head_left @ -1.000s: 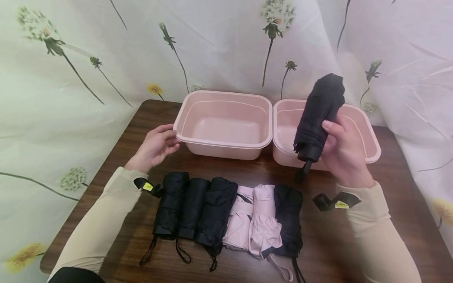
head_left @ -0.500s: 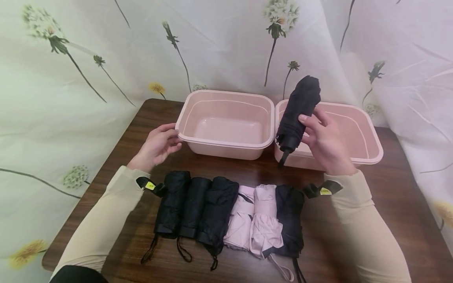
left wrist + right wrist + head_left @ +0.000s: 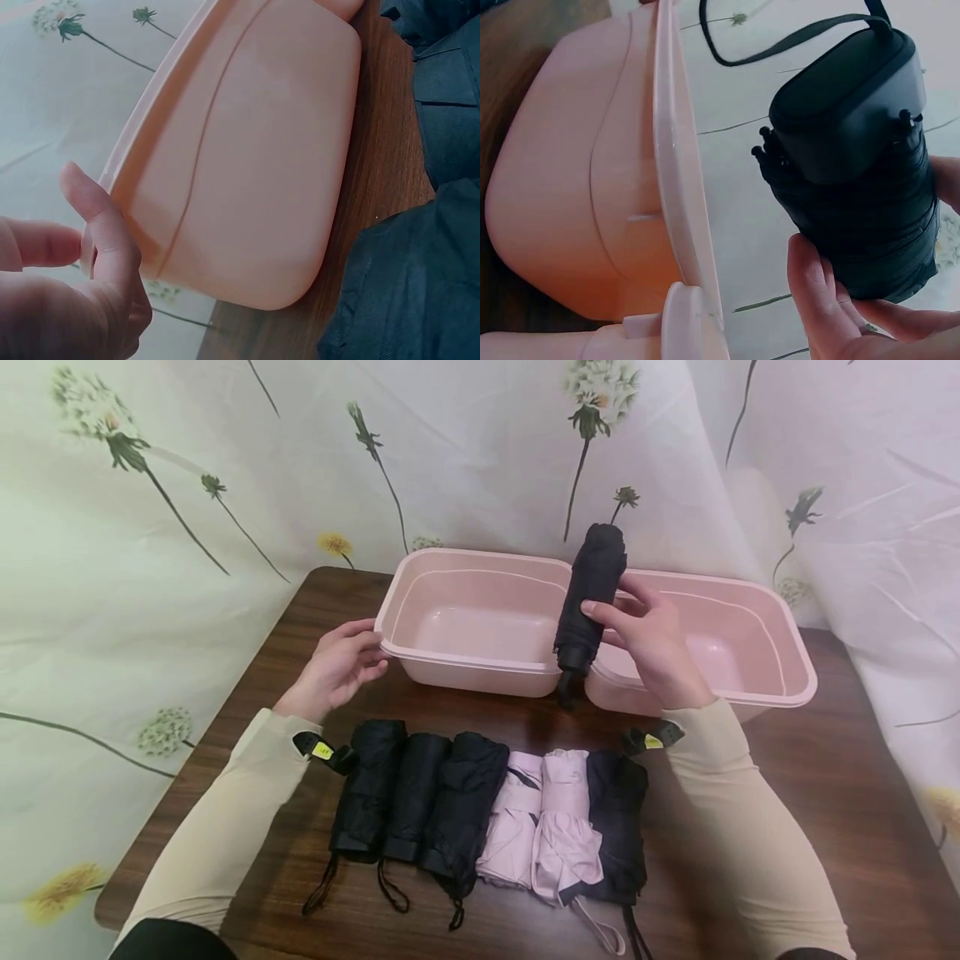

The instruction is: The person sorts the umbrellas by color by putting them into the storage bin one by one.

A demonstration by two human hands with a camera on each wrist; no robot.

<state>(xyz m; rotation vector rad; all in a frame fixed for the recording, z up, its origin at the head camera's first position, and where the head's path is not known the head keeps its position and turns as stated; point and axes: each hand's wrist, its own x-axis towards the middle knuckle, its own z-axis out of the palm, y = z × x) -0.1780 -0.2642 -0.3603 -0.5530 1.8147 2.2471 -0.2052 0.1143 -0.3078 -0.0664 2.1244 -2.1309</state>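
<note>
A folded black umbrella is in my right hand, held between thumb and fingers. It tilts above the place where two pink plastic basins meet, with its handle end and wrist strap toward me. In the right wrist view the umbrella's handle and black rib tips show close up. My left hand pinches the rim at the left corner of the left pink basin. From the left wrist view, its thumb and a finger sit on either side of that rim. The right pink basin is partly behind my right hand.
A row of folded umbrellas lies in front of the basins: several black ones, such as the leftmost umbrella, and two pale pink umbrellas. All rest on a dark wooden table. A flowered cloth hangs behind.
My right hand has carried the black umbrella leftward, from over the right basin to where the two basins meet. The left hand has stayed on the left basin's rim.
</note>
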